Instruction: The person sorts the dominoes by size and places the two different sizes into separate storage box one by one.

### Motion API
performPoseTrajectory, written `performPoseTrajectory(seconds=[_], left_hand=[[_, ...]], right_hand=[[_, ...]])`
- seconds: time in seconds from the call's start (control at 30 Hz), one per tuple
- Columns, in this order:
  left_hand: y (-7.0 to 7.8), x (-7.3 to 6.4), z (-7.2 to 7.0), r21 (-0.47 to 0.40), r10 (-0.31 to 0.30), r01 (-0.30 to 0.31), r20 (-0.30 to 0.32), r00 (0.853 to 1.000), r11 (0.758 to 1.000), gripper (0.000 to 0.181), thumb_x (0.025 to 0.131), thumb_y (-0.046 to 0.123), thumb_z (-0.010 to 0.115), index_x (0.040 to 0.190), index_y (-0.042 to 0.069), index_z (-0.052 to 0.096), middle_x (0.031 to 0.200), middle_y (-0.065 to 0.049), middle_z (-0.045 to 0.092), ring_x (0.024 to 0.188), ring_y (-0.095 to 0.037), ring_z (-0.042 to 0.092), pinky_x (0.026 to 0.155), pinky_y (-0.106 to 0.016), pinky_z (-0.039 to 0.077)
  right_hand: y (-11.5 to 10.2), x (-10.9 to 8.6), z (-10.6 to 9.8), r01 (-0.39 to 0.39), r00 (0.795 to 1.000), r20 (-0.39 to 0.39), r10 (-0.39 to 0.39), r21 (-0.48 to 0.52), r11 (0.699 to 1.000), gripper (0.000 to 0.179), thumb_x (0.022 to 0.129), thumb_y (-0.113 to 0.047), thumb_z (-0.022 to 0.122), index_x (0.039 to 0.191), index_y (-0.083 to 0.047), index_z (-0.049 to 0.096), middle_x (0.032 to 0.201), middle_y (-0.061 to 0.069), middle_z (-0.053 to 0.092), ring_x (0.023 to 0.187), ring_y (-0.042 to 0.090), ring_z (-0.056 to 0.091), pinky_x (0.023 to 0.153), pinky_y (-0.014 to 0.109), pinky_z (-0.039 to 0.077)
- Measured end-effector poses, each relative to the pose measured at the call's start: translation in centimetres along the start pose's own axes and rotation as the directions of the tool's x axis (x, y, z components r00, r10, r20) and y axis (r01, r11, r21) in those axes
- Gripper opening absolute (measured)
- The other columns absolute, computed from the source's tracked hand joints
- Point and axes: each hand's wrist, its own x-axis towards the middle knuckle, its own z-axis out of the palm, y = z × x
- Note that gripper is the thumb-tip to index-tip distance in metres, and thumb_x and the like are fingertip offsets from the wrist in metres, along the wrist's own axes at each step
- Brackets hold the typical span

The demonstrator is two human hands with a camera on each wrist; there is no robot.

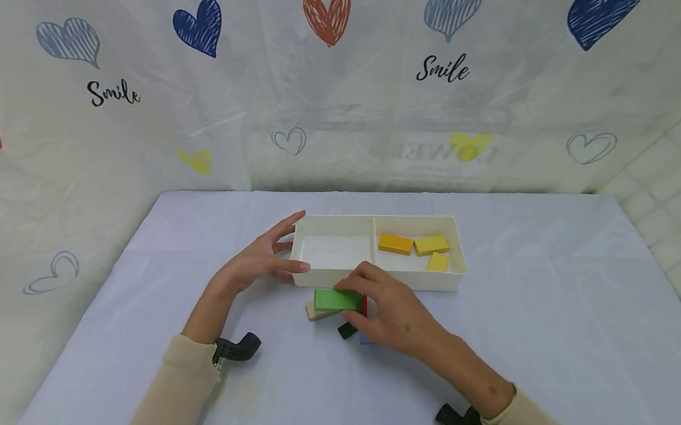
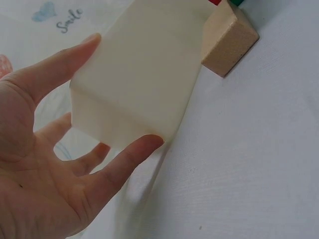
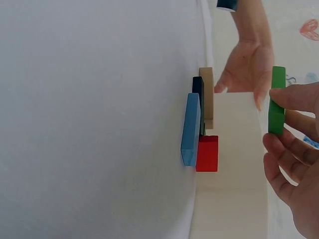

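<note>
The right hand (image 1: 395,310) pinches a green block (image 1: 335,299) between thumb and fingers, held up near the front wall of a white two-compartment box (image 1: 334,278). Seen in the right wrist view, the green block (image 3: 277,99) is raised above the other blocks. The left hand (image 1: 262,256) grips the left end of the box, fingers spread around it and thumb at the near corner. In front of the box are a wooden block (image 3: 207,97), a black block (image 3: 198,84), a blue block (image 3: 190,129) and a red block (image 3: 207,153).
Inside the box's right compartment lie an orange block (image 1: 395,244) and two yellow blocks (image 1: 432,244). A white cloth (image 1: 552,315) covers the table, with a heart-printed sheet (image 1: 354,70) hanging behind it. Black wrist devices (image 1: 238,348) are worn on both arms.
</note>
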Motion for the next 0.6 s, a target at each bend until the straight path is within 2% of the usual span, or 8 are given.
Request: performPoseTrajectory(seconds=[0.1,0.4,0.6], left_hand=[[0.01,-0.01,-0.02,0.0,0.003,-0.003,0.002,1.0,1.0,0.101,0.085,0.019,0.085,0.159,0.055,0.026,0.172,-0.001,0.02,0.156,-0.035,0.033,0.087,-0.042,0.062],[0.03,-0.02,0.03,-0.011,0.007,-0.007,0.008,1.0,1.0,0.102,0.084,0.019,0.086,0.159,0.055,0.026,0.172,-0.001,0.021,0.156,-0.034,0.033,0.086,-0.041,0.062],[0.02,-0.07,0.04,-0.008,0.004,-0.004,0.004,1.0,1.0,0.102,0.085,0.019,0.086,0.159,0.055,0.026,0.172,-0.001,0.02,0.157,-0.034,0.031,0.086,-0.041,0.062]], right_hand=[[0.07,0.03,-0.1,-0.001,1.0,-0.01,0.001,0.007,1.0,0.035,0.087,-0.016,0.085,0.12,-0.019,0.073,0.111,-0.009,0.06,0.089,0.014,0.062,0.077,0.031,0.058],[0.17,-0.1,-0.36,-0.029,0.999,-0.026,0.03,0.02,0.999,0.037,0.086,-0.014,0.086,0.12,-0.02,0.073,0.112,-0.01,0.061,0.099,0.004,0.058,0.084,0.034,0.06],[0.37,-0.07,-0.61,-0.037,0.998,-0.042,0.038,0.012,0.999,0.038,0.087,-0.013,0.085,0.122,-0.02,0.072,0.114,-0.008,0.061,0.099,0.012,0.063,0.085,0.035,0.061]])
